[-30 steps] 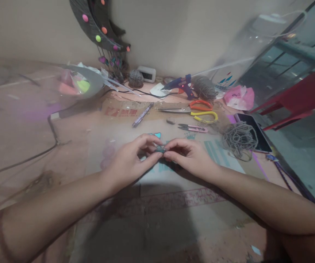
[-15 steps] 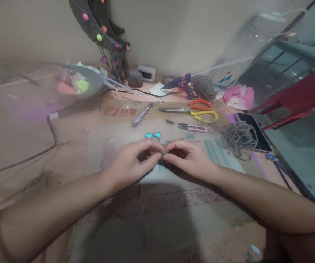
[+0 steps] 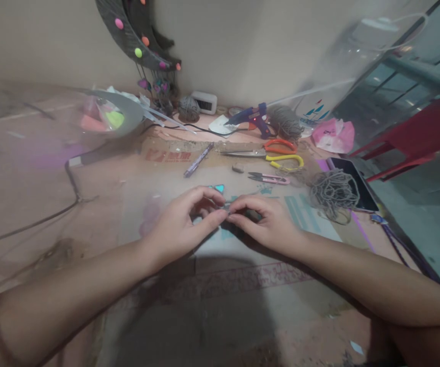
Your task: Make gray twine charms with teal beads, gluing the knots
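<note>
My left hand (image 3: 187, 216) and my right hand (image 3: 267, 219) meet fingertip to fingertip above the plastic-covered board (image 3: 223, 306). Between them is a short bit of grey yarn (image 3: 227, 206), mostly hidden by the fingers. My right thumb and index finger pinch it. The left thumb presses against it while the left index finger arches above, slightly apart from the thumb. Just beyond the left fingers lies a small teal heart piece (image 3: 218, 188) with a dark edge, partly covered by that hand.
Beyond the hands lie a purple pen (image 3: 199, 160), orange-and-yellow scissors (image 3: 258, 153), pink thread snips (image 3: 269, 178) and a blue glue gun (image 3: 252, 118). To the right, a loose grey yarn heap (image 3: 334, 191) overlaps a phone (image 3: 361, 188). A bowl (image 3: 128, 114) stands far left.
My left index finger has lifted away from the thumb and moved forward, now covering one of the two teal hearts. The right hand has barely moved.
</note>
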Demonstrator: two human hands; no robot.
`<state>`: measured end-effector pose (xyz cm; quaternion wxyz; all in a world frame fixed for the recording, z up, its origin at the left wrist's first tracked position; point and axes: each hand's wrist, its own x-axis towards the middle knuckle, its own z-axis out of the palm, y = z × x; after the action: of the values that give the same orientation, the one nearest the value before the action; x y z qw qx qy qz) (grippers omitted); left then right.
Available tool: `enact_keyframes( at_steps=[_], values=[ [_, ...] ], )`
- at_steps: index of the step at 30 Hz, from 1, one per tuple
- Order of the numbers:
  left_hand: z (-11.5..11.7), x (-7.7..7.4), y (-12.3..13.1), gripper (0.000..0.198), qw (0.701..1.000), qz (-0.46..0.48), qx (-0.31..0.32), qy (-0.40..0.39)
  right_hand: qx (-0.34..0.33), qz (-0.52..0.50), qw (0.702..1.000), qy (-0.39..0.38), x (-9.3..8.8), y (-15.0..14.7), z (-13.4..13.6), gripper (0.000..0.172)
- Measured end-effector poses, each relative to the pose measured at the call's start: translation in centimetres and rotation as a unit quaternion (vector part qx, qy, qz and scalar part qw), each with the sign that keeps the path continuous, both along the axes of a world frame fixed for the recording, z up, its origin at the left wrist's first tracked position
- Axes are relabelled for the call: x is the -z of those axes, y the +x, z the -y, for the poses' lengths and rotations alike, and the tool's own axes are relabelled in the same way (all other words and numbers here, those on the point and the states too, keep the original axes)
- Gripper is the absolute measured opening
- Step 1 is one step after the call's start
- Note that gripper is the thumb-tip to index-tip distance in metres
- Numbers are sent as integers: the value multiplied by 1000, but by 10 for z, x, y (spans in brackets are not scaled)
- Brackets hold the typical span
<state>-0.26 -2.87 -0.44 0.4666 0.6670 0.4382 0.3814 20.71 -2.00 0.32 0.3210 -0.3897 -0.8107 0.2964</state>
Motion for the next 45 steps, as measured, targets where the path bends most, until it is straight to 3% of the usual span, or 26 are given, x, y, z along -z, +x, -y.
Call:
enact_keyframes(
  at_steps=[5,9,18,25,33,35,39,45],
  values=[
    [0,1,0,19,1000,20,-7,-1,0,10,1000,21,1,1,0,8],
    [-1,4,-2,19,997,62,-52,9,9,-1,1000,15,0,1,-1,9],
    [-1,0,-4,13,998,29,-63,-6,14,-26,999,18,0,2,0,8],
    [-3,-4,-3,19,996,17,-86,-16,23,-43,999,5,-2,2,-1,8],
    [-4,3,-6,24,998,21,-55,-4,23,-44,999,-15,-3,3,0,10],
    [-4,5,-5,16,997,45,-59,-27,22,-46,999,-17,-3,4,-1,10],
    [-4,5,-2,28,992,99,-22,-80,23,-43,999,-21,-1,4,-2,10],
    [0,2,-1,13,1000,16,10,6,14,-25,999,-22,-1,3,-2,11]
  ],
)
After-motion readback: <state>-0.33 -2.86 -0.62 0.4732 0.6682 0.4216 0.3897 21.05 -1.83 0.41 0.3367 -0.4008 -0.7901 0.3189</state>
